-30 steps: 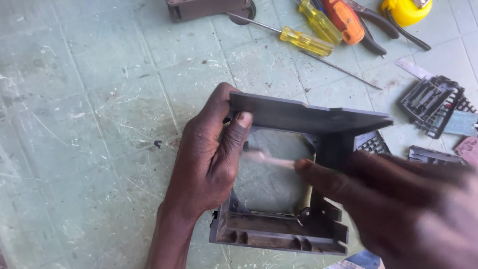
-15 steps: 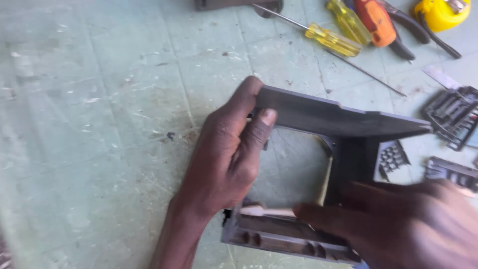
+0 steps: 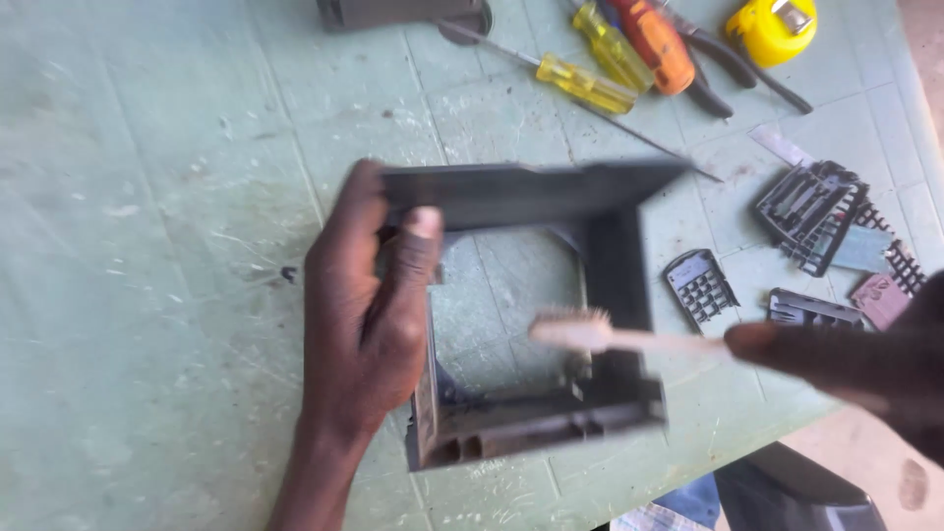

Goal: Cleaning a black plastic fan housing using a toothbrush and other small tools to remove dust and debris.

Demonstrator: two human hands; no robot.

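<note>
A dark grey square plastic frame [image 3: 551, 197] with an open middle stands tilted on the pale green table [image 3: 167, 197]. My left hand [image 3: 369, 305] grips its left side, thumb over the top left corner. My right hand [image 3: 855, 364] comes in from the right and holds a pale toothbrush [image 3: 615, 336]. The brush's bristle head sits inside the frame's opening, close to the right wall near the lower right corner.
Two yellow-handled screwdrivers [image 3: 585, 84], an orange-handled tool [image 3: 654, 44], black pliers [image 3: 723, 84] and a yellow tape measure [image 3: 772, 29] lie at the back. Several small black grille parts [image 3: 811, 206] lie at the right. The table's front edge runs along the lower right.
The toothbrush has moved from the frame's lower left edge to its right inner side, and my right hand has drawn back to the right. The frame has shifted slightly in view.
</note>
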